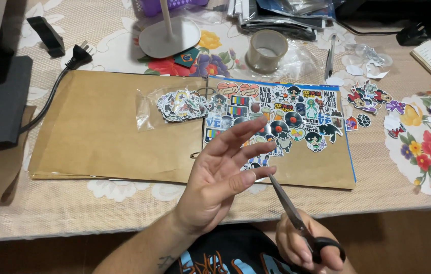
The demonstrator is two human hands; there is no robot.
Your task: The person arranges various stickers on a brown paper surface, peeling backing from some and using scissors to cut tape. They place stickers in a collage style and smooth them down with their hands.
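Steel scissors [296,218] are grasped in the right hand [301,248], blades shut, tip just beside the released, spread left hand [225,172] above the brown sticker page [322,162] on the counter [98,208]. One careless push may prick a finger.

Single head-worn view, looks steeply down and forward from seated person's position at near table edge; faces across floral-patterned lace tablecloth [124,193] toward far side; close range, open brown kraft-paper ring-bound album [98,127] fills centre; left hand [220,177] and right hand [301,243] with black-handled steel scissors [296,215] at bottom edge, nearest lens; roll of clear packing tape [266,50] near top; no second view, nothing shared
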